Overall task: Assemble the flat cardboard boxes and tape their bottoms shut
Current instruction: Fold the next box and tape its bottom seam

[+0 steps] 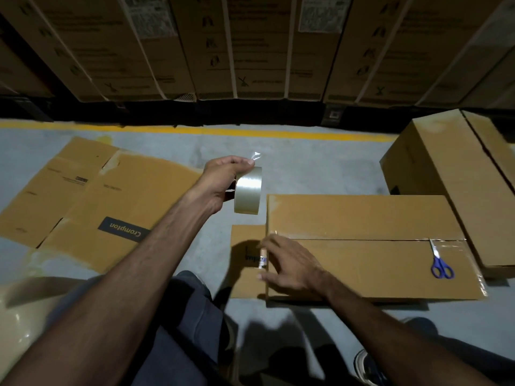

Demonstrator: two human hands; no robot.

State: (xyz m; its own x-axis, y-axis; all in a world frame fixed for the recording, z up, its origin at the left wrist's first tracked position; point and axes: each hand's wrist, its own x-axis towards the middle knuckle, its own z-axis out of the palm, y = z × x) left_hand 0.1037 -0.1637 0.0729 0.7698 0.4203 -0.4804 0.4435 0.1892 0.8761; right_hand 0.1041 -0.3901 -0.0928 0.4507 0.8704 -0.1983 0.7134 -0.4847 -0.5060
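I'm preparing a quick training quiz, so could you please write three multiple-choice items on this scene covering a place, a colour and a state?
1. Where are the scissors? A on the box B on the floor C in a hand
2. What colour are their handles? A red B blue C black
3. What is the left hand doing? A resting flat B holding the tape roll C gripping scissors

Answers: 1 A, they lie on the box near its seam. 2 B, the loops are blue. 3 B, its fingers grip the roll above the floor.
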